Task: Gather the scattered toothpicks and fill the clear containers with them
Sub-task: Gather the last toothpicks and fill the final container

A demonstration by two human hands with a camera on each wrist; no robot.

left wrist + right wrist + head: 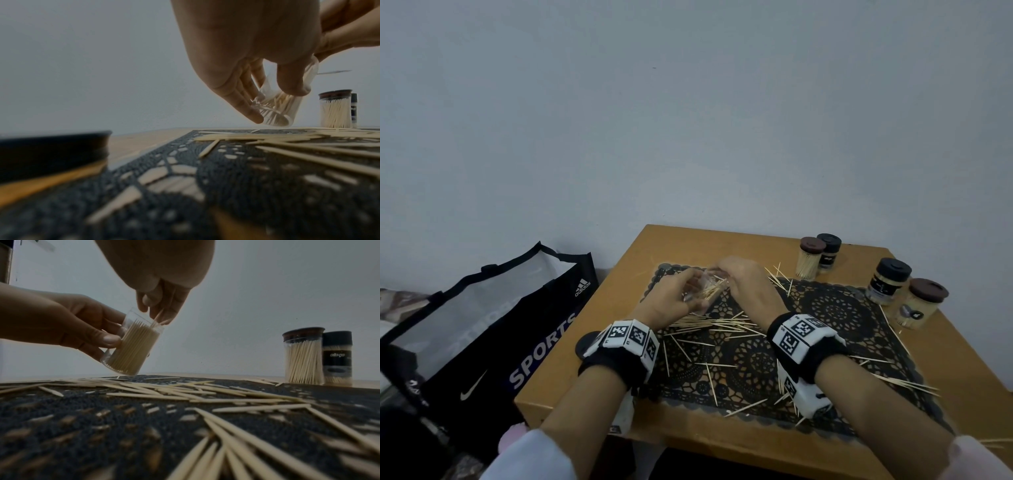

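While my left hand [61,324] tilts the small clear plastic cylindrical container [131,347] above the black lace-patterned mat [835,308], its grip curled round the wall with the thumb pressed to the near side, the filling step is in hand. The container is clear of the mat, mouth leaning toward my right, and already looks nearly packed with pale wooden toothpicks standing on end.

Just right of it, my right hand [164,293] comes down over the open mouth, its fingertips [166,321] pinching a few thin toothpicks [157,318] whose lower ends enter the rim.

Farther right and nearer me, the scattered loose toothpicks [722,325] lie crossed over the mat and out to the edge of the tan wooden surface [619,342]. At the far right stand four filled, capped jars [810,260], two with brown lids and two with black.

Next move, as I judge it: let go of the pinched sticks once they sit parallel with the rest, keeping the container tilted so they slide down. With so little room left, stray tips may catch on the rim. Then my right hand must go back to the mat for more.
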